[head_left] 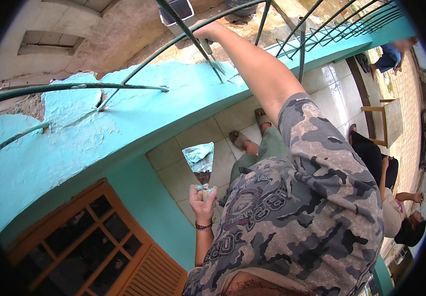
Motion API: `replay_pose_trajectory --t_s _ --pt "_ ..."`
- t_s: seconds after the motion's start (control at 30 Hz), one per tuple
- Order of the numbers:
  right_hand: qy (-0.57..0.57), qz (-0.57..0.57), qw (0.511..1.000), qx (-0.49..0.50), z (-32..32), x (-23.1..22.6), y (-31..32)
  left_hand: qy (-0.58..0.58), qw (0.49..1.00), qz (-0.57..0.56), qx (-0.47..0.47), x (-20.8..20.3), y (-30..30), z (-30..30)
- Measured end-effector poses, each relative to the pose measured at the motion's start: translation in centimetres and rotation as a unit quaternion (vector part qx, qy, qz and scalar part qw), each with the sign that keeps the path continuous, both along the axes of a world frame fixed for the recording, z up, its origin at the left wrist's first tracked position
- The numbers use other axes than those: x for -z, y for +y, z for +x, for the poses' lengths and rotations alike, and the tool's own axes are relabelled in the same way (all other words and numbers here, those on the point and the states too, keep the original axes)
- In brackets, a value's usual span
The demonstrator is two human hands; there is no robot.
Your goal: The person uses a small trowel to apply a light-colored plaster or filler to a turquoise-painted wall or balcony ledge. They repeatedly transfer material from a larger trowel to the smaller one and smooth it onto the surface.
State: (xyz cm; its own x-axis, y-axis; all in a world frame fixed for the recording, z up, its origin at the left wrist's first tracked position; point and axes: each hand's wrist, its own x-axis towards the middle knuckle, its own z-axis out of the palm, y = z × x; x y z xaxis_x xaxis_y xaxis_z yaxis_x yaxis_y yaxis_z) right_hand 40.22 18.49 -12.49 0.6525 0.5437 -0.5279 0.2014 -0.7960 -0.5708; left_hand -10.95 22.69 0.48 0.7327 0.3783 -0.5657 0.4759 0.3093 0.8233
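Note:
My left hand [202, 202] is closed around the handle of a putty knife [203, 176], held upright in front of my shirt. Turquoise paste [199, 156] covers much of its wide blade, and some smears my fingertips. My right arm stretches far out past the green metal railing [143, 63]. Beyond one of its bars, my right hand [208, 31] is closed on a grey flat tool [206, 47] by the outer edge of the turquoise ledge [124, 128]. The bar and the angle partly hide that tool, so its exact kind is unclear.
Paint on the ledge is cracked, and bare masonry [27, 107] shows at left. A dark bucket [177, 15] stands beyond the railing. Below left is an orange-brown wooden window frame [94, 237]. At right, one person [393, 212] sits near a small table [388, 121]; another [390, 56] is farther off.

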Motion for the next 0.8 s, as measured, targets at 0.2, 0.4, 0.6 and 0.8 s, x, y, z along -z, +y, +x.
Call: replay_pose_trajectory --t_s 0.2,0.4,0.6,0.8 --pt "-0.062 -0.092 0.991 0.074 -4.1 -4.8 -0.8 -0.015 1.0 0.002 0.011 -0.6 0.0 0.5" --pt "0.057 -0.034 0.994 0.087 -4.4 -3.4 -1.5 -0.01 1.0 0.003 -0.003 0.3 -0.1 -0.1" --pt "0.04 0.044 0.992 0.113 -2.1 -2.2 -1.4 -0.007 1.0 -0.003 -0.005 0.3 0.0 -0.2" --pt "-0.069 -0.091 0.991 0.075 -4.2 -7.1 -0.5 -0.007 1.0 0.0 0.018 -0.2 0.4 0.3"
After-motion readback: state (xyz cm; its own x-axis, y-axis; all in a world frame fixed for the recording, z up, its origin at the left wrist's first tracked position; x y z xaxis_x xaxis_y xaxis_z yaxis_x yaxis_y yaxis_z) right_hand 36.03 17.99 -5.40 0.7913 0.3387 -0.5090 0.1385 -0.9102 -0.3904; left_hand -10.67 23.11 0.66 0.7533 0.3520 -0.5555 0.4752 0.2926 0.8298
